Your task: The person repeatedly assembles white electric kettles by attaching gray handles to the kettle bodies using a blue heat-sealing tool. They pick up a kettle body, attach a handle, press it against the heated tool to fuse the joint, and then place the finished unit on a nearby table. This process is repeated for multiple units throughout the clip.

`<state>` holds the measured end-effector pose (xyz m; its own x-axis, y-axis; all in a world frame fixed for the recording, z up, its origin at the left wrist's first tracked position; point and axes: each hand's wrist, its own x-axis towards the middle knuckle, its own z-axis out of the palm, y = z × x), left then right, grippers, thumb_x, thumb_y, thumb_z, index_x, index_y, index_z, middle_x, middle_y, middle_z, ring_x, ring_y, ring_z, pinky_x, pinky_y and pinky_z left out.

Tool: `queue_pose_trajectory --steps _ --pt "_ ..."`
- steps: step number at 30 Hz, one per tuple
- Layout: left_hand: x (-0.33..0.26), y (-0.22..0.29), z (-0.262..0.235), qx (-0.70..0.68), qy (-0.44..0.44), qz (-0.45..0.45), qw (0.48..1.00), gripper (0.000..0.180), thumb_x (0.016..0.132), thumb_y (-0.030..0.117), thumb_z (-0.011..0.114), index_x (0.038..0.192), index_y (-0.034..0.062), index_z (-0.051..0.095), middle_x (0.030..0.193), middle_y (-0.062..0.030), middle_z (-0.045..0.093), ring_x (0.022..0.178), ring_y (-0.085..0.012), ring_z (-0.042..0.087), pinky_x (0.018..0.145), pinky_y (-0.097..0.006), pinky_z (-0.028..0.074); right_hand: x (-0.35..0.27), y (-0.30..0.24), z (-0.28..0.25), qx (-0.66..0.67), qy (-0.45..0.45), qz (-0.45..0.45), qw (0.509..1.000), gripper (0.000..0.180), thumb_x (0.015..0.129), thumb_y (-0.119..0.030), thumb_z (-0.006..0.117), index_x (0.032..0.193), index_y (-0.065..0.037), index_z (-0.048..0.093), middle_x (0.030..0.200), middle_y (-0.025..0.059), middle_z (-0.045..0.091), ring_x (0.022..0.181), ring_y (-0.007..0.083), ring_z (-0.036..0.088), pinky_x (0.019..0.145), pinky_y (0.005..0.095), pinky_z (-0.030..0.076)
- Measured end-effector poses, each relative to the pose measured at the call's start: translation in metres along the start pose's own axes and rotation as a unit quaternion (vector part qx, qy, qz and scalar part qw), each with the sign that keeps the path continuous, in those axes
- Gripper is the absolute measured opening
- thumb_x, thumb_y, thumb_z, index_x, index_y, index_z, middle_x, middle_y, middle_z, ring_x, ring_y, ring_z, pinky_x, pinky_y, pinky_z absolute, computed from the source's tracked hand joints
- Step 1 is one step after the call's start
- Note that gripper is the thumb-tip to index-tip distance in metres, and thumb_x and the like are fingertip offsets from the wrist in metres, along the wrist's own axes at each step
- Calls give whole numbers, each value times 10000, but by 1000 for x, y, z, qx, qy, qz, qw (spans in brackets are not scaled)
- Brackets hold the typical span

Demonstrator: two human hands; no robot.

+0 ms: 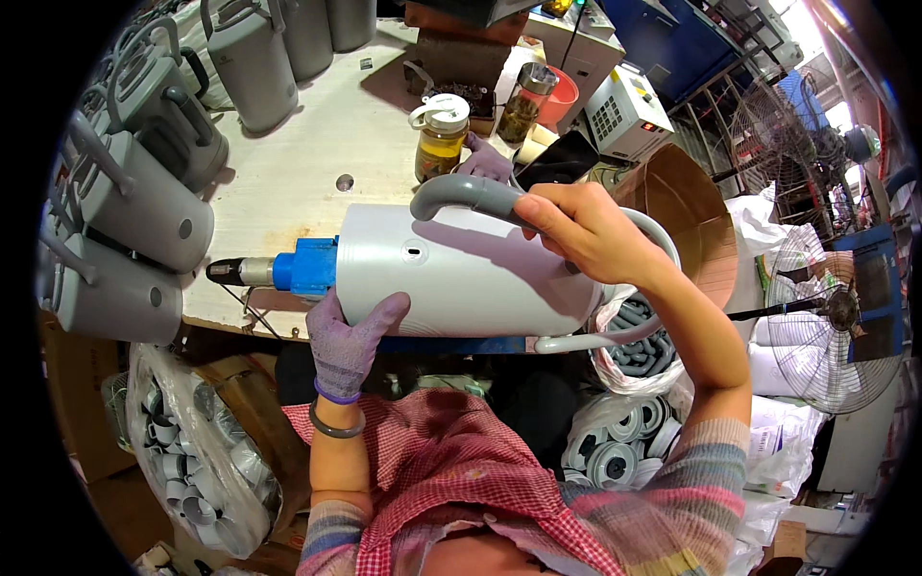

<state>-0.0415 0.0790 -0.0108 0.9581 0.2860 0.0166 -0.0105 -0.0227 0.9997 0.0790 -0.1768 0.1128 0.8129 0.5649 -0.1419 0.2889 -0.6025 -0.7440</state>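
Observation:
A large light grey cylindrical can body [451, 274] lies on its side over the front edge of the table. My left hand [348, 350], in a purple-grey glove, grips its left end, thumb on the outside; the other fingers are partly hidden. With bare fingers, my right hand [586, 226] is closed around a darker grey curved handle [471, 195] held against the upper side of the body. A small slotted hole [414, 252] shows near the body's left end. Beyond that end, a blue fixture [312, 267] with a metal and black tip sticks out.
Several grey cans with handles [154, 206] stand at left. A lidded jar [442, 139], a purple glove [487, 161] and a tumbler [526, 104] sit behind the body. Bags of handles [634, 346], round lids [615, 461] and grey parts [197, 480] surround me. A fan [836, 312] stands right.

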Motion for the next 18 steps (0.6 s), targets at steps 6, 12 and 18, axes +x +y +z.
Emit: queue_pose_trajectory --steps 6,12,18 --pt "0 -3 0 19 3 4 1000 455 783 264 861 1091 -25 693 978 -98 739 874 -149 675 821 -308 534 2 3 -1 17 10 -3 1000 499 1018 -440 521 848 5 668 603 80 540 567 157 510 551 331 428" --pt "1 -5 -1 28 3 23 999 458 783 281 862 1079 -25 694 973 -94 740 873 -147 674 825 -308 531 0 3 1 9 18 -10 1000 485 1016 -424 524 855 8 675 618 87 570 573 157 532 558 329 441" --pt "-4 -5 -1 38 10 24 999 460 791 290 858 1084 -24 694 980 -91 738 886 -140 666 836 -305 526 -1 4 5 -9 24 -20 999 502 1006 -439 539 846 15 682 588 89 566 519 158 532 512 324 437"
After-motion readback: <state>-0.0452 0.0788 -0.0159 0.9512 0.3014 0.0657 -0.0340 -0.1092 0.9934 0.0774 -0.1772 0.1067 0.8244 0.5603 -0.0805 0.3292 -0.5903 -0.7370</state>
